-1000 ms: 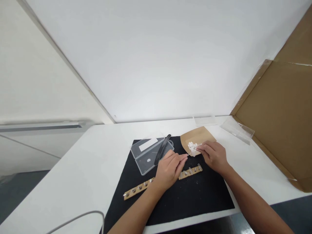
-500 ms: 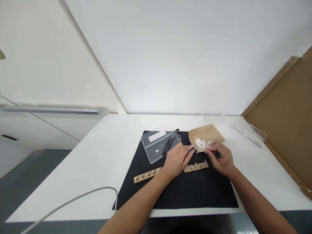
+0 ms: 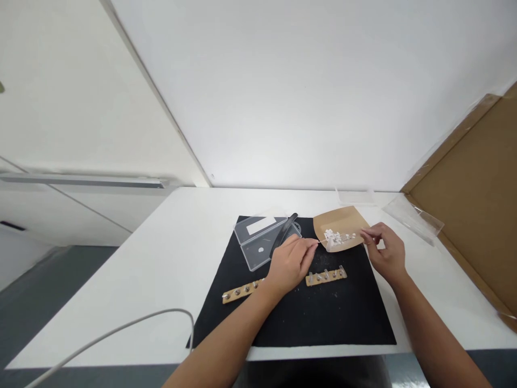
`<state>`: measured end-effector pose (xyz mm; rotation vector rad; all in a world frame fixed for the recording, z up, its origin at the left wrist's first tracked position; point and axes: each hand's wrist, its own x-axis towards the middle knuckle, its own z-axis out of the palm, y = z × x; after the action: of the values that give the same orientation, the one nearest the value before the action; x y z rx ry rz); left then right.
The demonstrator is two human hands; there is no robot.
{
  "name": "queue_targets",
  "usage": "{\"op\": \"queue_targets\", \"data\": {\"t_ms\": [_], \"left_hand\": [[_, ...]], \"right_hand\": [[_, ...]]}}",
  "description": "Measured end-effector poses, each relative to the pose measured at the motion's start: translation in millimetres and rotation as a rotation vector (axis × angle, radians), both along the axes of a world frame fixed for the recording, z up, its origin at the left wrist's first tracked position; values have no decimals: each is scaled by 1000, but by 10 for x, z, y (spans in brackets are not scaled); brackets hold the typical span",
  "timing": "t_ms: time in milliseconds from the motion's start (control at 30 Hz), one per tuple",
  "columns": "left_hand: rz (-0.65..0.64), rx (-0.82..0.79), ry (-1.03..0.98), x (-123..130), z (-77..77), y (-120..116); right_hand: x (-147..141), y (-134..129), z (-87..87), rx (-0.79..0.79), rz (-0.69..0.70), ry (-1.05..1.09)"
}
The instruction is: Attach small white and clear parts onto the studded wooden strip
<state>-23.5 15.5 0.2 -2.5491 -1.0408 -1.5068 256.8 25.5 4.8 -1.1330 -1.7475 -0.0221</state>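
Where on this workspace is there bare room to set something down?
The white table is bare between its left edge and the black mat, above the cable. The mat's front is bare too, apart from specks, below the right-hand strip. It is crowded around the brown paper, plastic case and both hands.

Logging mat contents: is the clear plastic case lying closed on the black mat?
No, the plastic case lies opened out on the black mat, its two halves side by side.

Both hands (image 3: 336,252) pinching, forearms angled inward
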Motion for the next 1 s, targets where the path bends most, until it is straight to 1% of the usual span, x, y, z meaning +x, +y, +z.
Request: {"op": "queue_targets", "data": {"t_ms": [67, 133, 200, 267, 367, 467, 567, 700, 867, 1000], "left_hand": [[-12, 10, 28, 4, -3, 1], [-32, 16, 70, 15, -11, -4], [-50, 13, 94, 26, -20, -10], [-67, 6, 99, 35, -29, -15], [-86, -8, 101, 48, -39, -20], [-100, -12, 123, 64, -50, -24], [-81, -25, 114, 74, -63, -22], [-72, -41, 91, 77, -69, -12], [-98, -39, 109, 111, -49, -32], [-121, -19, 111, 143, -55, -50]], "right_hand": [[-3, -15, 3, -97, 48, 82], [-47, -42, -4, -201, 146, 139], [-112, -68, -22, -287, 224, 147], [-173, -83, -49, -346, 254, 124], [-224, -83, -92, -378, 255, 118], [-221, -78, -97, -370, 314, 154], [-187, -86, -51, -390, 386, 153], [-162, -100, 12, -498, 442, 101], [-190, -111, 4, -541, 488, 230], [-184, -117, 10, -536, 499, 247]]}}
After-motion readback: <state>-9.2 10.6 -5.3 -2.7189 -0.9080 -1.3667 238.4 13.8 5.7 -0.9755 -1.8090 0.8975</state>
